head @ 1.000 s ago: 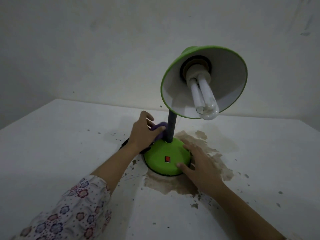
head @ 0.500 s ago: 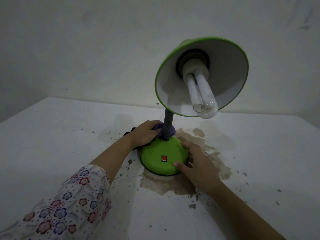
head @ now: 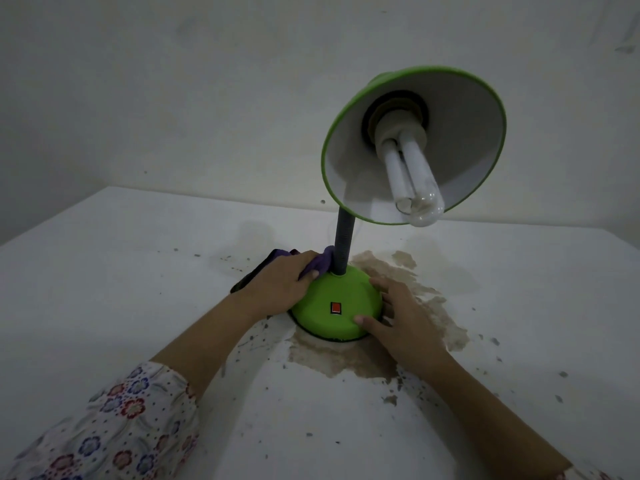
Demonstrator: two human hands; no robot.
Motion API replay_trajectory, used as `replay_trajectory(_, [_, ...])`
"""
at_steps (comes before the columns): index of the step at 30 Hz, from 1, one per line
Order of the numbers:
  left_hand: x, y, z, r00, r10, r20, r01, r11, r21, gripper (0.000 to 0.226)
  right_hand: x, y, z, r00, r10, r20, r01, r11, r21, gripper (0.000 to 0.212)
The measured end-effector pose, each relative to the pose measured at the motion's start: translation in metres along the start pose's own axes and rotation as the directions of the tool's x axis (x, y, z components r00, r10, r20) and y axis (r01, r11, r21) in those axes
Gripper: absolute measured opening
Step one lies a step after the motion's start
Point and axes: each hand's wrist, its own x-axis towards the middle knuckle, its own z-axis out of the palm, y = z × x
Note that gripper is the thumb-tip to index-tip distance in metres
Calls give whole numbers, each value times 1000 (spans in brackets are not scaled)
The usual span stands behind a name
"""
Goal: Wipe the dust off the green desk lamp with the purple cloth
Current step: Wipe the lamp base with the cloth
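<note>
Stained white table against a bare wall, green desk lamp standing on a brown patch.
Left hand grips the purple cloth against the neck's foot; right hand, fingers spread flat, steadies the base.

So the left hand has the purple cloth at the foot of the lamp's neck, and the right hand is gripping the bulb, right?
Not quite. In the head view the right hand rests against the side of the green lamp base, not the bulb. The left hand does hold the purple cloth at the neck's foot.
</note>
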Motion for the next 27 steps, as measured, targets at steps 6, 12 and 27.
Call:
replay_trajectory(6, [-34,1,1,999,1,-46,2,999,49,43,-1,-2,1,999,-11,-30,10,1000,-22,64])
replay_trajectory(12, [-55,10,9,997,61,-53,-58,997,57,46,-2,-4,3,999,-10,-41,10,1000,-18,63])
replay_trajectory(27, [-75,24,6,986,89,-142,-78,993,84,37,-1,-5,2,999,-5,-36,5,1000,-1,66])
